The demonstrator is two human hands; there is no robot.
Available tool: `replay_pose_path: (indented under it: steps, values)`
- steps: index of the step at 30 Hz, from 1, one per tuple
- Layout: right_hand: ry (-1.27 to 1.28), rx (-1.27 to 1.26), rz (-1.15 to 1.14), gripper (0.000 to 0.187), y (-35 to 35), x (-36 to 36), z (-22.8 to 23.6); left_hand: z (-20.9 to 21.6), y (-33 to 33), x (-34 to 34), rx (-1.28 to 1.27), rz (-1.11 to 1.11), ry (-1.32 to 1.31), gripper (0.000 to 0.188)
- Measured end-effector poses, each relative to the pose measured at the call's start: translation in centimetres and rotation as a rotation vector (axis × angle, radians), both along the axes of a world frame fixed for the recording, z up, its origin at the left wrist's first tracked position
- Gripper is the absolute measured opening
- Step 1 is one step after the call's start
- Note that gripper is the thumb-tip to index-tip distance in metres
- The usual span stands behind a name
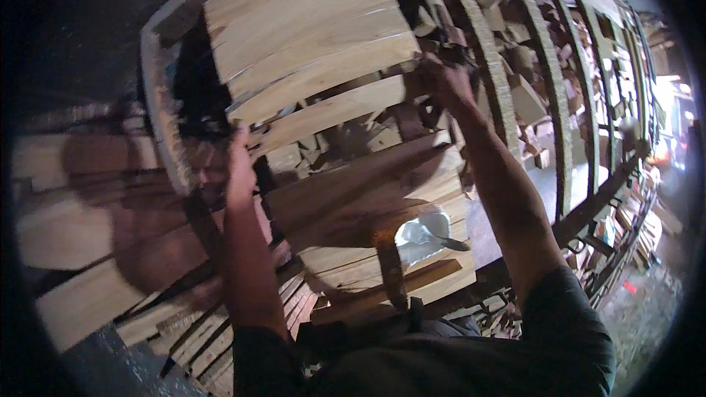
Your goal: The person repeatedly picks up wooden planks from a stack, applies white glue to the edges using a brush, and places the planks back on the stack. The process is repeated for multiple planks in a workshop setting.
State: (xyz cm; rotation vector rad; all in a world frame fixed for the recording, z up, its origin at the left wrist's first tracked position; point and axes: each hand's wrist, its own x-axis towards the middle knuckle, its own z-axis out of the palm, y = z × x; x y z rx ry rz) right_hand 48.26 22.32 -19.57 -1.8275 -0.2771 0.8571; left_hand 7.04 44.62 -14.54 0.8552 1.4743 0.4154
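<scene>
A narrow pale wooden board (pixel 334 112) spans between my hands, just below a wide panel (pixel 309 22) of several planks laid edge to edge. Thin dark gaps show between some of the panel's planks. My left hand (pixel 241 158) is closed at the narrow board's left end, its fingertips partly in shadow. At the other end, by the panel's lower right corner, my right hand (pixel 445 79) is closed round the board. Nearer my body, another wooden panel (pixel 353 191) lies partly in shade. On its near part rests a white tub (pixel 425 239) with a grey spatula-like tool (pixel 452 244) in it.
A rusty brown bar-shaped tool (pixel 388 268) stands beside the tub. Long rails (pixel 482 44) of a frame run along the right, with many wood offcuts (pixel 526 99) beneath them. Stacked planks (pixel 81 250) lie at the left. Bright light enters at the far right.
</scene>
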Motion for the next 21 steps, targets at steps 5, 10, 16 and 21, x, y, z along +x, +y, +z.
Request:
replay_pose_path:
  steps: [5,10,16,21]
  values:
    - [-0.196,-0.036,0.188,0.040,-3.0,-2.2,3.1,0.2,-4.1,-2.3,0.042,-0.092,-0.018,0.056]
    - [-0.219,-0.138,0.409,0.048,-3.7,-2.6,2.3,1.0,-4.5,-4.6,0.008,-0.145,0.097,0.062]
    - [-0.014,0.065,0.509,0.063,-9.7,-3.9,2.7,2.2,-7.2,-7.7,0.071,-0.153,-0.049,0.035]
    - [0.325,0.396,0.499,0.051,-14.4,-6.9,3.7,3.2,-10.7,-8.6,0.109,-0.214,-0.091,0.023]
